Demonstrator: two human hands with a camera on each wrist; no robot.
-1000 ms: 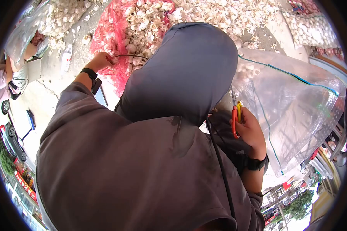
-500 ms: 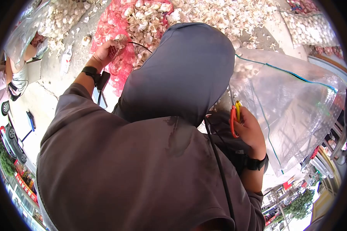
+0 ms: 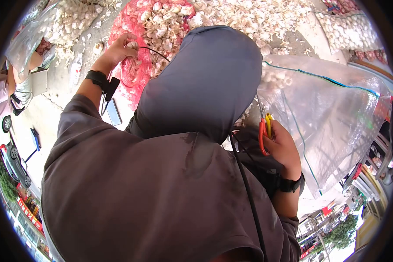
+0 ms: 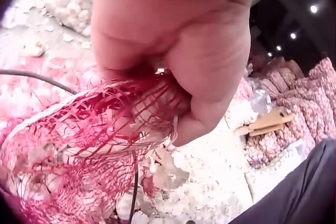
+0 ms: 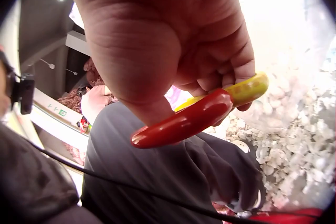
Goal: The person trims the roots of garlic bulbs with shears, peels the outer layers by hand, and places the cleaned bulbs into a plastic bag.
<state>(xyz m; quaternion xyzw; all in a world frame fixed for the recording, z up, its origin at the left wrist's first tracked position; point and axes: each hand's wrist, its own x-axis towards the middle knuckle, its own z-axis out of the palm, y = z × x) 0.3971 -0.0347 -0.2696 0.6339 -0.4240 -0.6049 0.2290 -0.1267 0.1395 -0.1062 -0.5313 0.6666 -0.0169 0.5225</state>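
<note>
In the left wrist view, the left hand (image 4: 173, 45) grips the edge of a red net sack (image 4: 94, 150), its fingers curled into the mesh; garlic pieces show inside. The head view has that hand (image 3: 117, 51) at the left side of the sack (image 3: 137, 81), beyond the knee. On the right, the right hand (image 3: 285, 147) holds scissors with one red and one yellow handle (image 3: 262, 135), blades directed away from the body. The right wrist view shows the thumb at the red handle (image 5: 184, 124) and the fingers around the yellow one (image 5: 252, 88).
Loose garlic (image 3: 257, 19) covers the ground ahead. A clear plastic bag (image 3: 332, 113) lies to the right, beside the right hand. Net sacks of garlic (image 3: 353, 32) stand at the back right. A bottle (image 3: 75, 70) and a phone-like object (image 3: 113, 112) lie at left; another person sits there.
The left hand has moved forward along the sack, lifting part of the mesh, then slightly back to the left. The right hand and scissors have barely moved.
</note>
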